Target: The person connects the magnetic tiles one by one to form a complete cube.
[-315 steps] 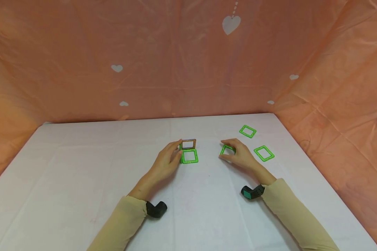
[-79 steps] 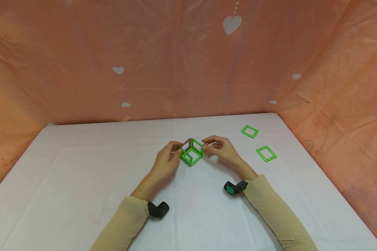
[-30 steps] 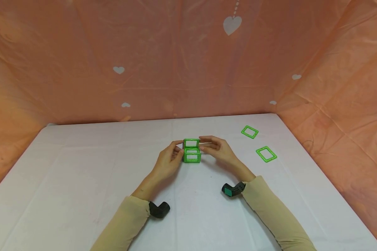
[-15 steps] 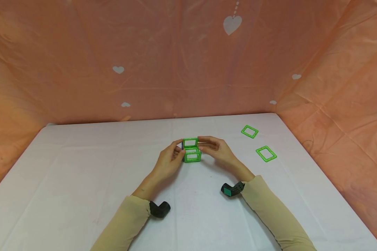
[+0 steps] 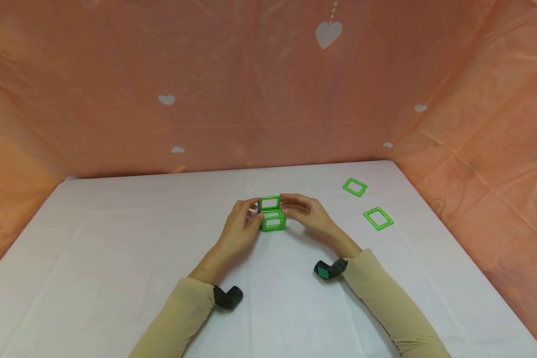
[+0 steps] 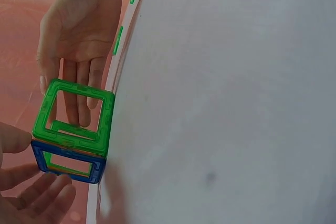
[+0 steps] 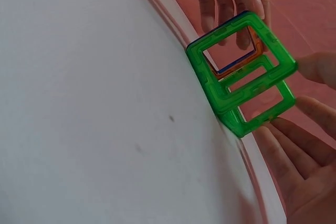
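A small open box of square magnetic tiles (image 5: 274,217) stands on the white table, in front of the person. Most of its frames are green. The left wrist view shows a blue tile (image 6: 97,169) on its left side, and an orange frame (image 7: 258,45) lies against the blue in the right wrist view. My left hand (image 5: 240,226) holds the left side, its thumb at the near edge and its fingers by the blue tile. From the right, my right hand (image 5: 311,214) grips the green side between thumb and fingers. Palms and curled fingertips are partly hidden in the head view.
Two loose green square tiles lie flat on the right: a farther one (image 5: 351,192) and a nearer one (image 5: 371,222). An orange cloth (image 5: 250,99) with white hearts hangs behind the white tabletop (image 5: 138,258). Black cameras are on both wrists.
Earlier, the right hand held a separate green tile; it has since joined the others in a box. The box turned from cornerwise to face-on. Over the last second, it shifted only slightly.
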{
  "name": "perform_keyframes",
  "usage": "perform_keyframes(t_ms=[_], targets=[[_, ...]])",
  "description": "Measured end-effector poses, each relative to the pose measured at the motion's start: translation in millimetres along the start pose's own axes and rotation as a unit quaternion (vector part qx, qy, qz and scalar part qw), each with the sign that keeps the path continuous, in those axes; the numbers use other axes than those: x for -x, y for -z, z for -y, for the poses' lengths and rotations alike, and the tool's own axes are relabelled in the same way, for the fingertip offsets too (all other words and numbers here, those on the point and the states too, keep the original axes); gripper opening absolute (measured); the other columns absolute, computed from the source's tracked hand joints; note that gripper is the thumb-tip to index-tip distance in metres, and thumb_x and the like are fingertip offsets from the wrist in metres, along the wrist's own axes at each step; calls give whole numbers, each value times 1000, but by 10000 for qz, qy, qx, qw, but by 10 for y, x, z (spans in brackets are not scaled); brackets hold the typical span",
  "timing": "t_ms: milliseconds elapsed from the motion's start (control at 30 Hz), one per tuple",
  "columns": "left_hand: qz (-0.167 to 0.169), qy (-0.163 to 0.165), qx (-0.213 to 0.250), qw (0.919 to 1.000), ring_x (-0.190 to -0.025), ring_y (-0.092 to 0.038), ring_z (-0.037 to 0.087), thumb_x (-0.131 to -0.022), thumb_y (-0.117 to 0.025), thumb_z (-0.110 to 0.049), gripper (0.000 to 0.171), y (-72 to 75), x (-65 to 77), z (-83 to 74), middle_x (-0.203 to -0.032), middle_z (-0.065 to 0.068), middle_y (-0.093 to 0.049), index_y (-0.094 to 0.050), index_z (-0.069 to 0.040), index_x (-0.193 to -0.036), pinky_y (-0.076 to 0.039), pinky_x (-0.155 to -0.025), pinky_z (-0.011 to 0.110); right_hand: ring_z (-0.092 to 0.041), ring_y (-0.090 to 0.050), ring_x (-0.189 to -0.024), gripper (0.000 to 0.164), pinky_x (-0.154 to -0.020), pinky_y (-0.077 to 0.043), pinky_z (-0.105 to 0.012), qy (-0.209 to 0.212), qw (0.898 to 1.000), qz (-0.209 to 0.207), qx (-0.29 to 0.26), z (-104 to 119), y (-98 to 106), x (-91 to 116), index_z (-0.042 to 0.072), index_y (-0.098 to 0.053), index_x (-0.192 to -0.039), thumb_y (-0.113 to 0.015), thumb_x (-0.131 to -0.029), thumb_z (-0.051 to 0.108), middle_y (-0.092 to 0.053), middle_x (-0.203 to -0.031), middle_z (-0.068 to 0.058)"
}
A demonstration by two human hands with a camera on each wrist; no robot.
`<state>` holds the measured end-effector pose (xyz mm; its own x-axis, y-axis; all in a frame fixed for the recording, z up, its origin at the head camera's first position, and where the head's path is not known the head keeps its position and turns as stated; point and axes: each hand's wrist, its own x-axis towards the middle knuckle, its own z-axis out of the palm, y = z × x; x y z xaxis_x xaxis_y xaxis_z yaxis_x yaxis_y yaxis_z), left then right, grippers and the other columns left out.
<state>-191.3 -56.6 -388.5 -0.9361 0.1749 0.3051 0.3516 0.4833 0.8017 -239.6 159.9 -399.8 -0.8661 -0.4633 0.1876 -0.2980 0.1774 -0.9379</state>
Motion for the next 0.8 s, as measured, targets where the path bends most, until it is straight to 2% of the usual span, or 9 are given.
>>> perform_keyframes(t_ms=[233, 433, 567, 800], targets=[[-10, -191, -169, 9997, -111, -53, 37, -94, -56, -10, 44, 2, -5, 23, -126, 26, -50, -48, 7, -134, -44, -94, 50, -32, -55, -122, 44, -103, -44, -40, -106, 9998, -65, 184, -6, 10, 3, 2, -54, -134, -64, -92, 12, -58, -132, -18], [79, -263, -252, 9993, -115, -55, 38, -94, -55, -10, 48, -4, -19, 37, -131, 25, -51, -44, 6, -138, -45, -97, 50, -31, -54, -124, 45, -104, -43, -43, -128, 9991, -132, 392, -22, 57, 15, 2, -54, -134, -64, -92, 14, -57, -133, -18], [130, -348, -275, 9989, -114, -56, 39, -95, -55, -9, 47, -11, -27, 48, -131, 24, -52, -45, 6, -138, -45, -98, 49, -34, -53, -124, 44, -102, -44, -44, -70, 9989, -158, 440, -35, 100, 17, -2, -53, -134, -63, -92, 11, -56, -133, -21], [157, -279, -294, 9991, -112, -57, 37, -95, -55, -11, 47, 0, -20, 25, -132, 24, -52, -46, 6, -138, -47, -95, 48, -30, -55, -122, 45, -99, -48, -36, -241, 9981, -295, 482, -53, 178, 20, -2, -54, -133, -63, -93, 14, -57, -133, -18]])
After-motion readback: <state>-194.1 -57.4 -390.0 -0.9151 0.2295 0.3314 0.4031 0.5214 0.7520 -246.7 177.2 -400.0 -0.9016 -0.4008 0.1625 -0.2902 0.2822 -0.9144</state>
